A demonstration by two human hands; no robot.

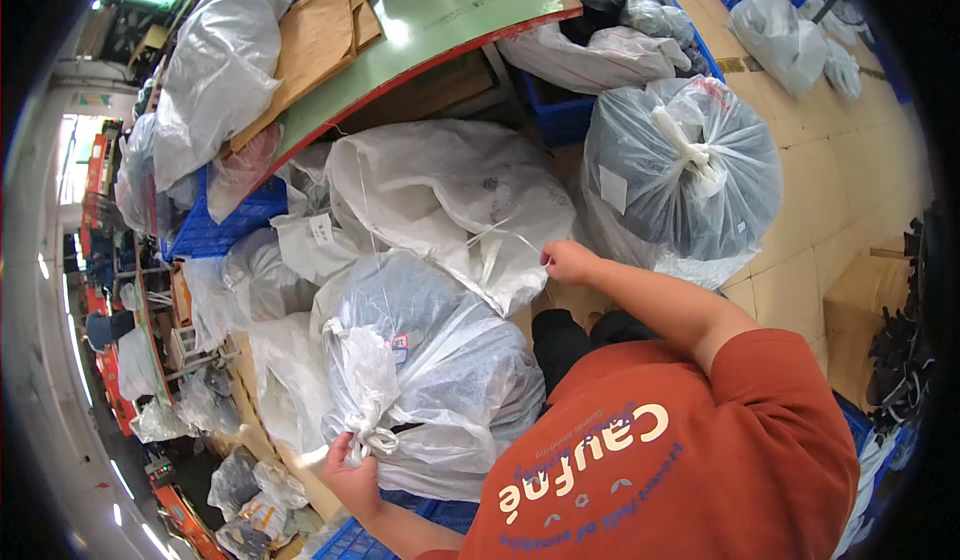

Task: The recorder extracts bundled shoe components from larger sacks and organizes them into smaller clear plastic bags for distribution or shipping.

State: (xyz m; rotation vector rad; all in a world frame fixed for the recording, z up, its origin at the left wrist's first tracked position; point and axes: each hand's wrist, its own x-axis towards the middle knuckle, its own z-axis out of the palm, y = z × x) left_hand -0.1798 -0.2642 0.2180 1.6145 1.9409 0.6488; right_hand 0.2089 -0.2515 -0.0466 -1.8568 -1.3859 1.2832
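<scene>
A big clear plastic bag (455, 330) packed with dark goods, its neck knotted, lies at the middle. At the knot, my left hand (352, 468) is closed around the twisted plastic. Farther right, my right hand (568, 261) is closed at the edge of a large white woven sack (440, 175), which slumps behind the clear bag. A thin white tie runs across the sack toward those fingers, whose tips are partly hidden. Another knotted clear bag (690, 185), full of dark material, stands to the right of the woven sack.
Behind the sacks is a green-topped table (470, 10) with a red edge, bearing brown paper (310, 50) and a stuffed white bag (225, 60). Blue crates (555, 110) hold more bags. A cardboard box (865, 310) stands at the right, and bagged goods (255, 500) lie lower left.
</scene>
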